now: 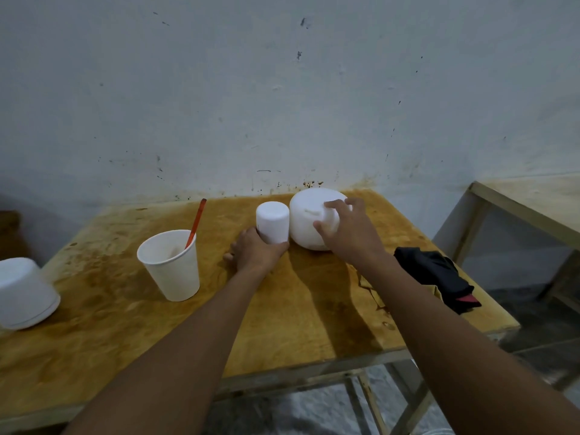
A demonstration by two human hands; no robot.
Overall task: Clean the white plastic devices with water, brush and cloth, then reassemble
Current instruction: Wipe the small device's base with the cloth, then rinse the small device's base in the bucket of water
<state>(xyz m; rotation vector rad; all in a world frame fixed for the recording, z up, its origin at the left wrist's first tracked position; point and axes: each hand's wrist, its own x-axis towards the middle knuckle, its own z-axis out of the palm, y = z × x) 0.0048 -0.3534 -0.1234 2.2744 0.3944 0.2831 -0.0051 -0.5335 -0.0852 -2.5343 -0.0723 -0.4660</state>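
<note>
A small white plastic cylinder (272,221) stands upright near the far edge of the wooden table (301,309); my left hand (255,253) grips its base. Right beside it sits a larger rounded white plastic device (309,215), and my right hand (346,229) holds its near right side with fingers curled over the top. A white paper cup (171,266) to the left holds a brush with an orange handle (196,222). A dark cloth (437,276) lies at the table's right edge.
Another white plastic device (23,293) lies tilted at the table's left edge. A stained white wall rises just behind the table. A second wooden frame (514,208) stands to the right, with a gap between. Wet patches mark the tabletop.
</note>
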